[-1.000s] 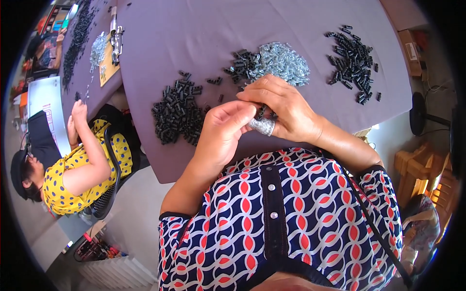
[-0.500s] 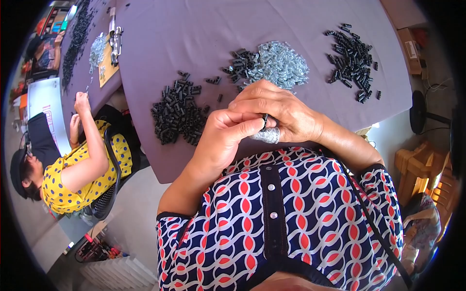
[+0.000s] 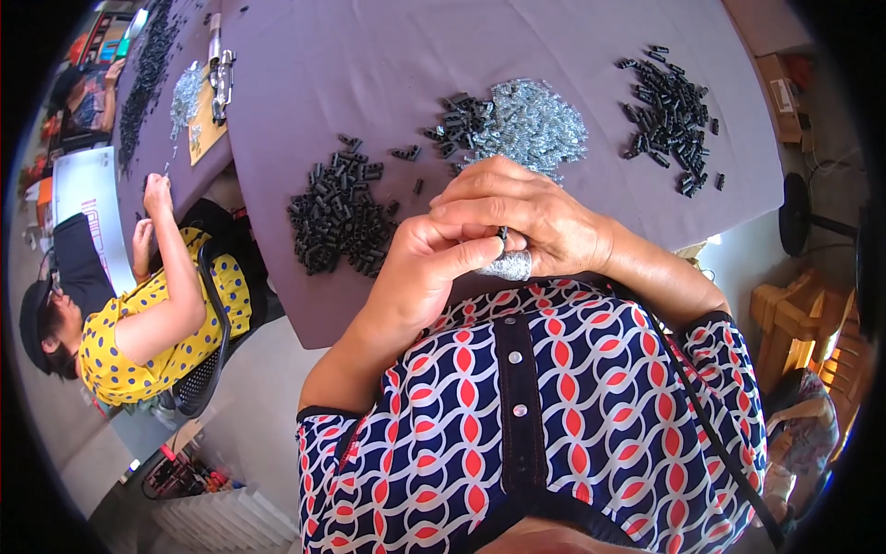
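Observation:
My left hand point(image 3: 429, 263) and my right hand point(image 3: 544, 217) meet over the near edge of the table, close to my chest. Between the left thumb and fingertips sits a small black plastic piece point(image 3: 503, 234), mostly hidden by the fingers. The right hand's fingers curl over the left fingertips and are closed around the same spot; what they grip is covered. A silvery-grey wrapping point(image 3: 510, 266) shows at the right thumb. Just beyond the hands lies a heap of small clear, silvery parts point(image 3: 535, 125), with black plastic pieces point(image 3: 464, 120) against its left side.
A heap of small black parts point(image 3: 337, 212) lies left of my hands, another black heap point(image 3: 669, 120) at the right. Purple-grey cloth point(image 3: 369, 74) covers the table. At a neighbouring table on the left, a person in yellow dotted clothing point(image 3: 166, 323) works. A black fan point(image 3: 796, 214) stands right.
My fingers have shifted slightly around the small black piece, and less of it shows now. The silvery wrapping is tilted a little. The heaps look the same.

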A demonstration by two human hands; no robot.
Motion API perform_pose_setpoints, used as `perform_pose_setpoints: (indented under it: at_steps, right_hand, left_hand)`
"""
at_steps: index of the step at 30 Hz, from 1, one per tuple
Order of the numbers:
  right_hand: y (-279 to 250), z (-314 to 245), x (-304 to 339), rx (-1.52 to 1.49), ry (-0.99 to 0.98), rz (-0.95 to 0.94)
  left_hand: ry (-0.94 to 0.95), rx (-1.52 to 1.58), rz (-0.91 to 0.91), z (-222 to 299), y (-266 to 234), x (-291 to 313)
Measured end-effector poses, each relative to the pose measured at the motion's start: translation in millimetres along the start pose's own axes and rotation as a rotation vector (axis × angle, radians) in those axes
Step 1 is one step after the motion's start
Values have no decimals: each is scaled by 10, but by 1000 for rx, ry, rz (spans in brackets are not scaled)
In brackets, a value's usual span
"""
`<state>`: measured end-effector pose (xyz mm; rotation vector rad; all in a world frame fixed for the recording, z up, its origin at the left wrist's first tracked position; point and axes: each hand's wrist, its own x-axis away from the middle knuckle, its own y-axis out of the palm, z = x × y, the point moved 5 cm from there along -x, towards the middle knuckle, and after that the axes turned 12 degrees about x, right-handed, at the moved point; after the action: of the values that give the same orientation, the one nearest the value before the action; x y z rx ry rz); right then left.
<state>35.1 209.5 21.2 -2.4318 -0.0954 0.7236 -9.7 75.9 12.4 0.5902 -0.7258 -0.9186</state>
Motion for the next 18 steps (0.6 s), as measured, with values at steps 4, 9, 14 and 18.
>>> perform_pose_setpoints:
  at_steps: [4,9,14,18]
  right_hand:
    - [-11,-54,-7,-33,-35,-27]
    - [-24,-45,-8,-38,-30,-16]
    - [-14,-23,-10,-32,-21,6]
    - [-4,0,18,-60,-6,53]
  left_hand:
    - [-27,17,-29,3,23,-11]
    - [-30,66,-82,-39,-9,-45]
    - [-31,217,-100,-50,-3,-37]
    - [-10,189,-94,-45,10,-21]
